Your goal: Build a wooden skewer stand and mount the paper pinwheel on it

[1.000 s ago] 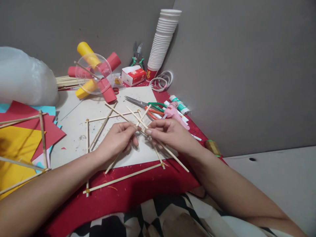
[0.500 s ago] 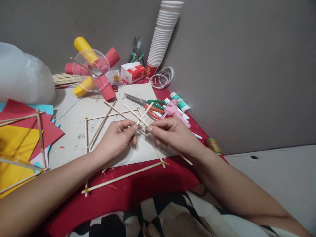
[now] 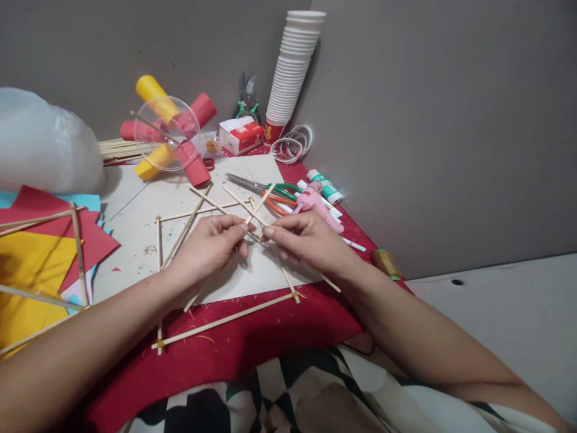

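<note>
Left hand [image 3: 219, 239] is pinched up, thumb against fingertips, with a thin stick [image 3: 267, 195] in its grip as far as I can see from the head view. Right hand [image 3: 309, 237] does much the same, thumb and forefinger nipping a second stick [image 3: 240, 202], other fingers curled loosely underneath. Those two sticks cross just beyond the fingertips, above the frame [image 3: 225, 320], which lies partly on the white sheet [image 3: 130, 240] and partly on the red cloth [image 3: 270, 346]. Its visible corners have orangey ties; can't tell if there's one under the fingers.

My read: the step in hand is lining up that crossing, both hands close together and working on the same spot. If so, the next move calls for a steady pinch and one hand holding the angle, because thin sticks like these probably roll or skid easily.

Scissors [image 3: 246, 181] and a pink glue gun [image 3: 317, 207] sit just past the hands, and a spool [image 3: 386, 263] is off by the right forearm.
</note>
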`<state>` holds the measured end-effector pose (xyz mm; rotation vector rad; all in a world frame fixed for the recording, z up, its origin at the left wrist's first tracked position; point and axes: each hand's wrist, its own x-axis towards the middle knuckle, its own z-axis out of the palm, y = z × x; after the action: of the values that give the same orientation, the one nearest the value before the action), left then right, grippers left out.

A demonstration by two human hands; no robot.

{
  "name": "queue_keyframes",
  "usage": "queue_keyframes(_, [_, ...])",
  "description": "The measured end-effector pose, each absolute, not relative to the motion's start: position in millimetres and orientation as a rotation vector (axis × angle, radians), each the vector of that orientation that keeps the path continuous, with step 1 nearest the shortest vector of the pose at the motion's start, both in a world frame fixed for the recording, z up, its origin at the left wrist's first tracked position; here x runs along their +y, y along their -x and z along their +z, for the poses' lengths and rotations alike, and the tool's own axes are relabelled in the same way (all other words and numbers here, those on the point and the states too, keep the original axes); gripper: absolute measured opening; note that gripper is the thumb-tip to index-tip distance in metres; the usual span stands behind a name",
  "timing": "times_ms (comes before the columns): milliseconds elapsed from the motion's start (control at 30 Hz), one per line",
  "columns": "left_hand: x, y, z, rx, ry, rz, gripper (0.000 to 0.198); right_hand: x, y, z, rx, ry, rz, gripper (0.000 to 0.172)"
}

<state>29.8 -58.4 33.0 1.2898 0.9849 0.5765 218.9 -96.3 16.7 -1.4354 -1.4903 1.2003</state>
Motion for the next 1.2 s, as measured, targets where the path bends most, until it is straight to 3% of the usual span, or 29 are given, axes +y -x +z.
queue_keyframes(300, [-52,-24,40,0.946,-1.316,0.712,0.017,-101,-222,29,-1.596,1.397,1.307,0.045])
queue_keyframes(767, [-73,-17,70,0.941,-1.631,0.787,0.020,-112,-226,33,-2.043,1.126,0.876,0.037])
queue_keyframes(1200, [-101,9,53,1.068,-1.676,0.824,0.024,-120,-228,29,-2.367,1.059,0.678,0.028])
